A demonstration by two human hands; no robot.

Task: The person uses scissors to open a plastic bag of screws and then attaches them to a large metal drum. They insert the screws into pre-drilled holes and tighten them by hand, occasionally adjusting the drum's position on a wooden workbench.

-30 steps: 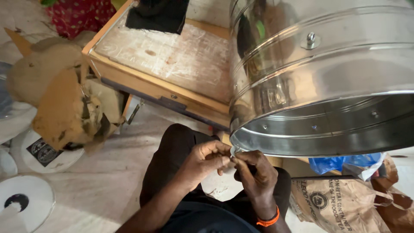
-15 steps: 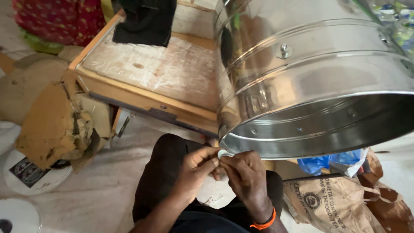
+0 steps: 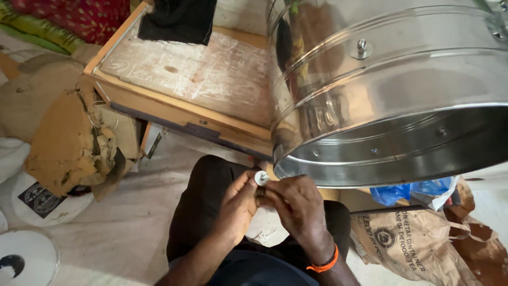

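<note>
Washer (image 3: pixel 261 177) pinched between fingertips of left hand (image 3: pixel 239 204) and right hand (image 3: pixel 296 206), steel drum (image 3: pixel 391 95) on worn wooden bench (image 3: pixel 201 79) just beyond, pale floor (image 3: pixel 121 233) beneath

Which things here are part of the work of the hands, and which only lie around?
In use:
left hand
right hand
small white washer held between the fingers of both hands
steel drum just above the hands

Lying about:
black cloth
wooden table
torn cardboard
brown paper bag
blue plastic bag
white discs
</note>
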